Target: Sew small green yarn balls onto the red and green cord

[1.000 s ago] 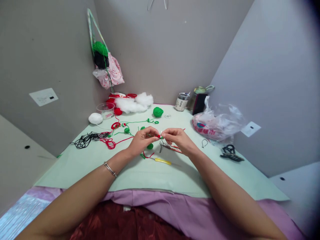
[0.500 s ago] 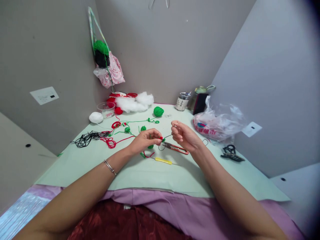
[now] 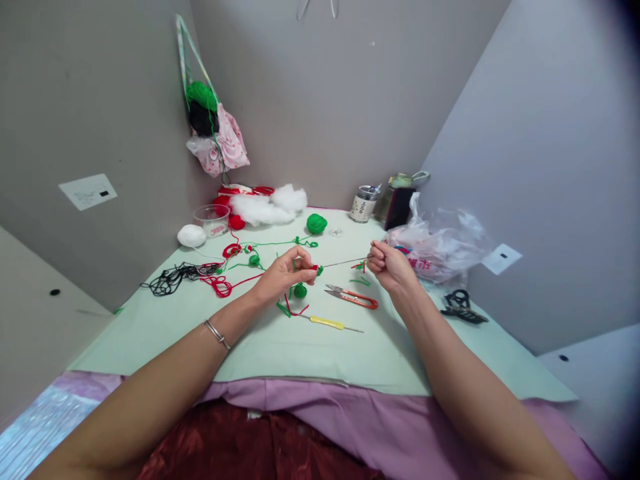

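Observation:
Between the thumb and fingers of my left hand (image 3: 285,272) is pinched a small red and green yarn piece (image 3: 319,269). A dark thread (image 3: 345,261) runs taut from it to my right hand (image 3: 393,265), whose closed fingers grip the other end; whether a needle is there I cannot tell. Below the hands lie orange-handled thread snips (image 3: 353,297) and a yellow-handled crochet hook (image 3: 327,323). A small green yarn ball (image 3: 300,291) sits just under my left hand, and short red and green yarn scraps (image 3: 360,281) lie beside my right.
Black yarn (image 3: 181,277) and red yarn (image 3: 220,285) lie tangled at left, near a white ball (image 3: 191,235) and a clear tub (image 3: 216,227). White stuffing (image 3: 265,208) is at the back. On the right are a plastic bag (image 3: 440,243) and a black hair claw (image 3: 464,310).
My right hand has moved right, away from my left, and the looped dark thread is now drawn straight. My left hand has shifted slightly left, still pinching the yarn piece.

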A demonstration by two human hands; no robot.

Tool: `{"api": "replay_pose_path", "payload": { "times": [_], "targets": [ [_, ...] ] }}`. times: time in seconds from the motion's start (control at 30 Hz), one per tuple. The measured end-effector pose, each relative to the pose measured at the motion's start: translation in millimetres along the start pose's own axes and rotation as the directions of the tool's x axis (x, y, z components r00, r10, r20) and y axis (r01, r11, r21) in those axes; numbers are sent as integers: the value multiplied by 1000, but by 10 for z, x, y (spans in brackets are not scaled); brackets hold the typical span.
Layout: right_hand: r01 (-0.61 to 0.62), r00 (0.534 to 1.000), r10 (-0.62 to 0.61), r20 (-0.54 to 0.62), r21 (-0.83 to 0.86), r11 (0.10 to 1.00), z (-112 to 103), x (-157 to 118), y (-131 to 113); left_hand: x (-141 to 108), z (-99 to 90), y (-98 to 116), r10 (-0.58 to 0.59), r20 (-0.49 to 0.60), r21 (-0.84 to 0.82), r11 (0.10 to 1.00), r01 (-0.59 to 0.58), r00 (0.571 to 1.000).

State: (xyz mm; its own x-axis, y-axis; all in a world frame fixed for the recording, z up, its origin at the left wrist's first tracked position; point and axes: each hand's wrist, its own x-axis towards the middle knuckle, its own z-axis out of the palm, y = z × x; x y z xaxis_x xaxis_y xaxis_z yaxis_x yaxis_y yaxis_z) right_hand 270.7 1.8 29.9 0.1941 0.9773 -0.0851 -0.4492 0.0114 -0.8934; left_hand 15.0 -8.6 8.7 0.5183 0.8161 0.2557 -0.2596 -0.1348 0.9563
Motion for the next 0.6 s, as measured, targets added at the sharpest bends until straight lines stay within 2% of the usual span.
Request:
{"api": "replay_pose_path", "payload": {
  "times": [0.17, 0.33, 0.47, 0.6],
  "targets": [
    [27, 998, -28, -59, -19, 999, -53, 44, -8, 2, 3, 7, 8, 9, 25, 1000, -8, 1000],
    [29, 999, -30, -12, -58, 998, -3, 7, 6, 11, -8, -15, 5, -18, 0, 1000, -5, 1000],
    [129, 986, -107, 126, -183, 975, 165, -152, 45, 14, -25, -18, -1, -61, -33, 999, -1, 998],
    [384, 906, -265, 330, -379, 842, 334, -355, 107, 2, -6, 27, -102, -66, -98, 991, 95, 993]
  ]
}}
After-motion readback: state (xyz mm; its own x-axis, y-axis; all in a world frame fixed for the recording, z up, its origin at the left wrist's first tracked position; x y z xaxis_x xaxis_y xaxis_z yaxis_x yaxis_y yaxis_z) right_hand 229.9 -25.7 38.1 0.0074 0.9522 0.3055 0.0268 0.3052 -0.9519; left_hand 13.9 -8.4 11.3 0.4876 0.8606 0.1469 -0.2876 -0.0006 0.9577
